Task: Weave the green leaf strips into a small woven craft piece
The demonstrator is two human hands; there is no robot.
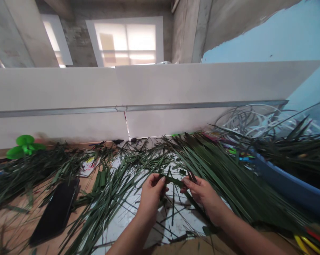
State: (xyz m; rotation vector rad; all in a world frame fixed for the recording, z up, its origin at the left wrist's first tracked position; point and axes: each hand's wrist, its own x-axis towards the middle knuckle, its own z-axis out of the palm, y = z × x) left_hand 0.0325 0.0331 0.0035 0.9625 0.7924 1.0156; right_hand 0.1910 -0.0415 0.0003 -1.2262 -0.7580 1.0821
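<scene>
A long dark green leaf strip (pixel 175 181) stretches between my two hands above the white work surface. My left hand (pixel 154 189) pinches its left end between thumb and fingers. My right hand (pixel 199 193) is closed on the same strip a short way along, and pointed dark tips stick up by its fingers. The strip's tail seems to run down beneath my right hand. Around both hands lie thin leaf scraps. Left of them is a bundle of narrow green strips (pixel 107 198); to the right a thick pile of long leaves (pixel 221 166) fans out.
A black phone (pixel 55 212) lies at the left, near a green fan-shaped object (pixel 26 146). A blue basin (pixel 287 180) of dark leaves stands right, with coiled white strapping (pixel 245 118) behind. Red and yellow handles (pixel 312 241) show at lower right. A white partition (pixel 160 85) borders the back.
</scene>
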